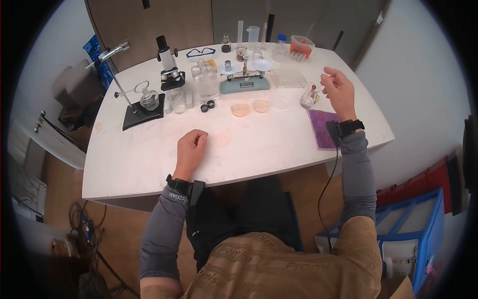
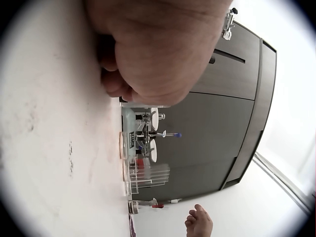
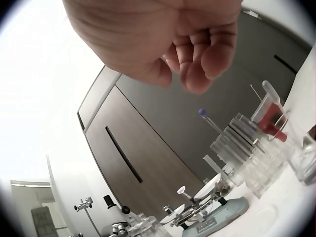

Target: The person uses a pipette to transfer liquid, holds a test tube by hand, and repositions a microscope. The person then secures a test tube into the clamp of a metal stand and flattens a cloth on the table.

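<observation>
My left hand (image 1: 191, 152) rests on the white tabletop near its front edge, fingers loosely curled, holding nothing. In the left wrist view its fingers (image 2: 114, 81) fold in beside the table surface. My right hand (image 1: 339, 92) is raised over the table's right side, holding nothing, its fingers loosely bent; in the right wrist view its fingertips (image 3: 198, 79) hang apart from everything. Closest to it are a small glass vessel with a red-topped dropper (image 1: 309, 98) and a purple cloth (image 1: 323, 134). Shallow round dishes (image 1: 240, 110) and two black caps (image 1: 204, 108) lie beyond my left hand.
A teal balance scale (image 1: 244, 85) stands mid-table, beside a clear square bottle (image 1: 205, 82). Further left are a microscope (image 1: 168, 62) and a ring stand (image 1: 128, 122) with a glass flask (image 1: 149, 100). A clear rack (image 1: 289, 78) and red-filled container (image 1: 301, 46) stand back right.
</observation>
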Tool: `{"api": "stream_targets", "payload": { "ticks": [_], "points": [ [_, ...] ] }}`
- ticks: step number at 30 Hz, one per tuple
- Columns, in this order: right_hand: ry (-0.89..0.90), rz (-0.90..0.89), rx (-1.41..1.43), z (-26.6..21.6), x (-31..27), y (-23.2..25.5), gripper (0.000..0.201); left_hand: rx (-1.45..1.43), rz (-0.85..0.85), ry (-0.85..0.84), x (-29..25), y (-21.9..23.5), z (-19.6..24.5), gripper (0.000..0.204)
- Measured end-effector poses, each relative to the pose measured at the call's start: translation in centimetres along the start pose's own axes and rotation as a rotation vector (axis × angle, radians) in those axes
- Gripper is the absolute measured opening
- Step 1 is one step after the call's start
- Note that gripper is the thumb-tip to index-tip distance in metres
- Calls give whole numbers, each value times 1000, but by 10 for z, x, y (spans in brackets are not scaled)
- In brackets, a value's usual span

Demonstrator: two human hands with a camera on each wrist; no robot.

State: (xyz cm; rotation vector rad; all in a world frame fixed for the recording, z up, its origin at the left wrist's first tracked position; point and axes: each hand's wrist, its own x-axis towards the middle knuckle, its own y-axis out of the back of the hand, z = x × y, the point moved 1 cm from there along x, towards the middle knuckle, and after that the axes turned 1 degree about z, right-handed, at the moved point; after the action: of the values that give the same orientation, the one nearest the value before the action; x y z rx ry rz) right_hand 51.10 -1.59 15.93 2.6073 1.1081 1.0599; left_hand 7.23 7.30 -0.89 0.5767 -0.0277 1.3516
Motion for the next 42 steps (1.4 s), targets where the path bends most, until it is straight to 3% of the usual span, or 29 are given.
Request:
{"api": "stream_targets", "payload": {
  "ticks": [3,7,13,17,24,30,36,38,42],
  "points": [
    [-97,-377,192,-18,-22,-24,35,0,2,-24,0,0,1,17],
    [-162,-719,295,-32,-58,-77,35,-18,12,-1,2,-1,-4,17],
    [-234,-1036,456,-42,-93,-156,32,69,42,-42,-1,-2,4,17],
    [-231,-1142,506,-52,-106,-197,38,100,61,-87,0,-3,4,16],
    [-165,-1302,557,-44,-121,-247,36,2,42,15,0,-3,5,16],
    [-259,-1266,678,-26,-122,-258,32,-59,-3,70,-1,0,2,16],
    [-294,-1227,720,-24,-126,-247,30,-222,-45,270,7,11,8,19],
    [-290,-1241,707,-23,-126,-247,29,-379,-53,438,20,26,17,21],
    [-279,-1269,700,-21,-124,-252,27,-376,157,214,74,75,29,23]
  ]
}}
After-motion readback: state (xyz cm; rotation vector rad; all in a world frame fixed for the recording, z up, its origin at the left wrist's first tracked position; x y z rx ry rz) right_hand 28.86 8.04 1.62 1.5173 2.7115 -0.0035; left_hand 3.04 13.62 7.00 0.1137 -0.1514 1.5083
